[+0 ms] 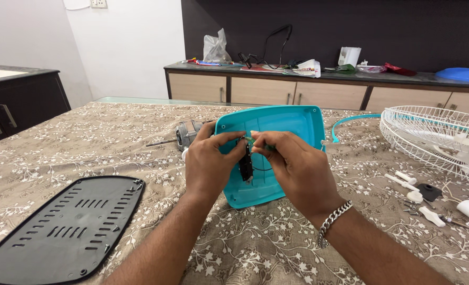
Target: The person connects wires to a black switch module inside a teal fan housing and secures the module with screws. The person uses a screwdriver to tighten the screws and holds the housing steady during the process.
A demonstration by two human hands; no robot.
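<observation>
Where the two hands meet, it is hard to see much, because fingers cover the small parts. The left hand [209, 166] curls shut on a small black part [245, 165] that sits inside the teal shell [287, 124]. The right hand [296, 163] pinches its thumb and finger together on something tiny and green [251, 139]; I cannot tell what it is. A thin black wire [261, 169] loops under that hand and goes out of sight.

The shell is smooth plastic with round corners and is tipped up near the middle of the table [60, 142]. Behind it, half hidden, lies a grey metal motor [187, 133] with a thin rod poking out. A flat black plate [65, 229] with rows of slots lies by the table's near left corner, and its end is cut off. A white wire cage [435, 137] sits at the right edge, cut off too. Small white bits [411, 184] lie near it. A flowery brown cloth covers the table.
</observation>
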